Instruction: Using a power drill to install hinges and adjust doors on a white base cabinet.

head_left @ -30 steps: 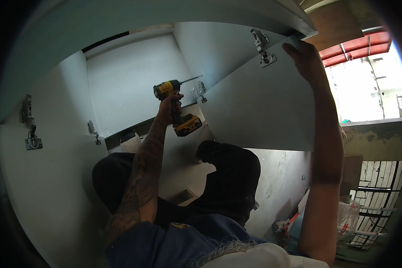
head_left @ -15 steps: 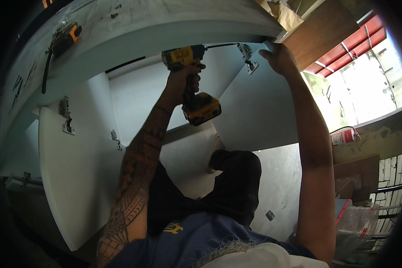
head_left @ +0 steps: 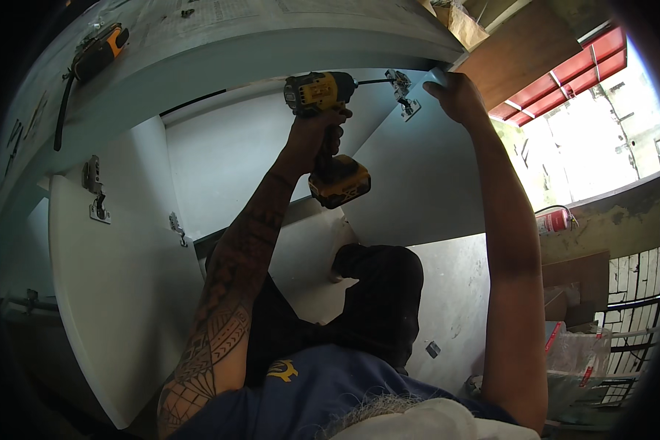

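Filling most of the view from below is a white wall cabinet point(head_left: 220, 158), its doors swung open and its inside bare as far as can be seen; the upper interior is hidden behind the front edge. The right door point(head_left: 418, 183) hangs open, and the right hand point(head_left: 458, 95) is closed over its top corner, beside a metal hinge point(head_left: 402, 92). The left door point(head_left: 117, 301) carries two more hinges, and its lower end is cut off in shadow. The left hand point(head_left: 315, 136) is wrapped tight round the grip of a yellow and black cordless drill point(head_left: 326, 132), raised inside the cabinet opening with its bit pointing right, toward the hinge. Whether the bit touches the hinge is too small to tell. An orange and black tool point(head_left: 99, 51) lies on the cabinet's top at upper left, partly blurred.
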Action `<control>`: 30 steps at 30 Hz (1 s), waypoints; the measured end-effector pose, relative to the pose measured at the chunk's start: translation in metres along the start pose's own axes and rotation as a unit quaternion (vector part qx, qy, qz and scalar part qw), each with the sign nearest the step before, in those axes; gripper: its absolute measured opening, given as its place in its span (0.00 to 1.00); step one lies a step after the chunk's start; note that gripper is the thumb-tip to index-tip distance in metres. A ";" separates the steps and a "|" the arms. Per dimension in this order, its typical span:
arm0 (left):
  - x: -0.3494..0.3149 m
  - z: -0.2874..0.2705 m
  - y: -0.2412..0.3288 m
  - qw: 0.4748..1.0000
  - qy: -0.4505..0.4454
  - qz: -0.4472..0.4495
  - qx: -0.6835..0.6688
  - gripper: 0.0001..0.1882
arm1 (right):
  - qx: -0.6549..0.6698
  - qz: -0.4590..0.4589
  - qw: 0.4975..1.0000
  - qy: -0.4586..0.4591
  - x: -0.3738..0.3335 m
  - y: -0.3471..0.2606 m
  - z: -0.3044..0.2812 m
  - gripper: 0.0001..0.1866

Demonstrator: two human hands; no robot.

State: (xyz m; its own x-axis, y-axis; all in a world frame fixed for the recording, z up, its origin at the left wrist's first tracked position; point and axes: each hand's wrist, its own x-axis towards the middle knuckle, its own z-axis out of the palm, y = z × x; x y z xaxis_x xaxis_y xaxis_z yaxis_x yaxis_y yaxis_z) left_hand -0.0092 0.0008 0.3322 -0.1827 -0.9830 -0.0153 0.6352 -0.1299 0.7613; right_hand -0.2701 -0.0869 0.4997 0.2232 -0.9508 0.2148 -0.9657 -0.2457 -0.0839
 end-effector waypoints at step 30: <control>0.002 0.008 0.008 0.997 0.058 0.022 0.040 0.15 | 0.029 0.000 0.998 0.057 0.000 0.000 0.004 0.28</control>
State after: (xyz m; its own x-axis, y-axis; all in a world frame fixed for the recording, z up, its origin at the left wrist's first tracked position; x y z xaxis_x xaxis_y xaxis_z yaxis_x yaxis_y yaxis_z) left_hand -0.0110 -0.0006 0.3434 -0.0653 -0.9965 -0.0523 0.5776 -0.0805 0.8123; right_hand -0.2696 -0.0877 0.4961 0.2046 -0.9239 0.3234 -0.9555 -0.2602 -0.1388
